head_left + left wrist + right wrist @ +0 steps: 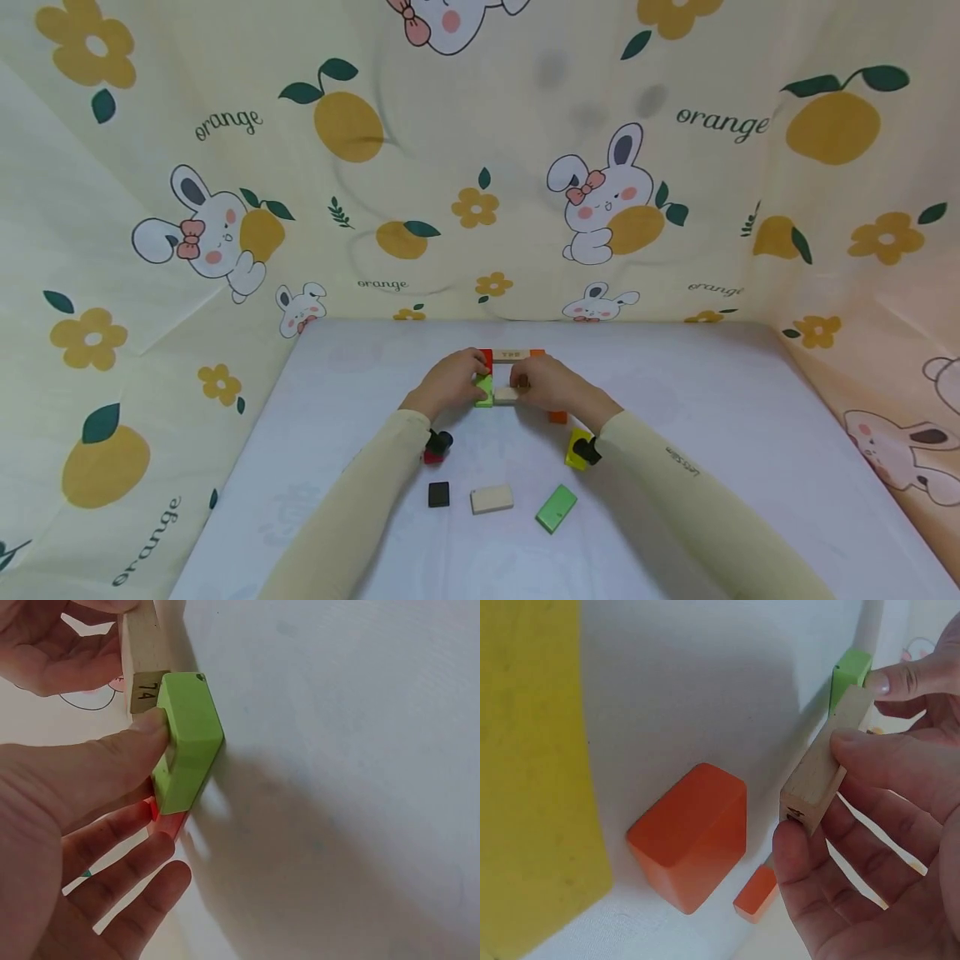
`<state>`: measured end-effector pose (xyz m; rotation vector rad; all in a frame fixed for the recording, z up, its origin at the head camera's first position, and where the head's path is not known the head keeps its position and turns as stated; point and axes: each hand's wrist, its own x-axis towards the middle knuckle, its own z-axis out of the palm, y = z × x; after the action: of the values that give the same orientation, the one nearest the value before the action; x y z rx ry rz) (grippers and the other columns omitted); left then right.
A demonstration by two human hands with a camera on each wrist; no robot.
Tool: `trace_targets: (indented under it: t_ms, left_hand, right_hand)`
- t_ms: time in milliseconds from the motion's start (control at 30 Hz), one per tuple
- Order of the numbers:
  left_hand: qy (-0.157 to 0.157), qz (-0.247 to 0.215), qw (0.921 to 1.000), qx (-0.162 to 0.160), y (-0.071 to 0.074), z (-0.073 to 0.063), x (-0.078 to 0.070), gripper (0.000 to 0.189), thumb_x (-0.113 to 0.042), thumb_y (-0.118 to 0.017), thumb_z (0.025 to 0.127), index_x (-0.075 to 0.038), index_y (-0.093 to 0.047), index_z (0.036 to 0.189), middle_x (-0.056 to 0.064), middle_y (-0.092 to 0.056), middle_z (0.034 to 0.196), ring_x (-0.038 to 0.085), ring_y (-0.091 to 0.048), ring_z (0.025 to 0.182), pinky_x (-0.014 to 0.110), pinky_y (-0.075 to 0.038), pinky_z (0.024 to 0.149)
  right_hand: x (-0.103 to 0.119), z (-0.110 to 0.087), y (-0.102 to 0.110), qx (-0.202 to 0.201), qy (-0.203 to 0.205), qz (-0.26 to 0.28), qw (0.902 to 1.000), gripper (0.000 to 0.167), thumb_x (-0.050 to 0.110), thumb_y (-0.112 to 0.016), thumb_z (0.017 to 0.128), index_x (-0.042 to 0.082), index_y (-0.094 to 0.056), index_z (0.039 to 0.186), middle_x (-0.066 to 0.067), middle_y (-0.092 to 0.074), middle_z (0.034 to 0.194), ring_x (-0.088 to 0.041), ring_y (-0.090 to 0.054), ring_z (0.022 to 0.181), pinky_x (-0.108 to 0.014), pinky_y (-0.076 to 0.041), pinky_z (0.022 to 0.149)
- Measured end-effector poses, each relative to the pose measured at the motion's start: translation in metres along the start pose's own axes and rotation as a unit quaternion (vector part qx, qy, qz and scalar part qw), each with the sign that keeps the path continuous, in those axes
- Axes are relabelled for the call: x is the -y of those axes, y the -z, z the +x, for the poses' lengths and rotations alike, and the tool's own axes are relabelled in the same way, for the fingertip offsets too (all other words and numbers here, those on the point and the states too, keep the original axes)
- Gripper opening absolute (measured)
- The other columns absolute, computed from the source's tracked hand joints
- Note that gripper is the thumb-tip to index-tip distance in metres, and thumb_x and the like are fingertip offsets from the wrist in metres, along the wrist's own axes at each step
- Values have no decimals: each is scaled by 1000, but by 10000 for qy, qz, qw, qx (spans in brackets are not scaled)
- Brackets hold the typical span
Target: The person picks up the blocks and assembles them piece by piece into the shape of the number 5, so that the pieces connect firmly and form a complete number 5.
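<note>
At the head view's centre, a person's right hand (562,387) pinches a wooden block (506,396) beside a light green block (484,392), gripped by the left hand's (450,379) thumb and fingers; the step appears to be joining the two. The next move likely calls for squaring them before letting go.

Long cream sleeves (360,492), dark lettering (682,461) on one, black wrist cameras (444,442)

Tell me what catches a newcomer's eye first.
Likely the rabbit-and-orange backdrop, rising behind the white table. Then, toward the table's far side, the left hand pinching a lime-green block and the right hand gripping a wooden block beside it.
</note>
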<state>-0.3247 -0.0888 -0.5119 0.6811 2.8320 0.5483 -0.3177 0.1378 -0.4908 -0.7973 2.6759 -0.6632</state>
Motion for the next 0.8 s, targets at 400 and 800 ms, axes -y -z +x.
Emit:
trace_targets:
  t_ms: [400, 800]
  left_hand:
    - [39, -3, 10000, 66, 2, 0, -1, 45, -23, -90, 93, -5, -78, 132, 8, -65, 142, 27, -60, 132, 40, -46, 116]
    - [93, 106, 9998, 142, 4, 2, -4, 46, -23, -91, 92, -6, -78, 133, 7, -65, 140, 26, -60, 129, 41, -46, 116]
  right_hand:
    - [1, 5, -8, 116, -187, -50, 9997, 16, 8, -84, 95, 11, -79, 110, 2, -67, 93, -22, -60, 92, -41, -55, 91]
    - [0, 9, -11, 260, -246, -165, 9992, 11, 8, -81, 97, 14, -79, 107, 4, -68, 91, -21, -59, 88, -40, -55, 90]
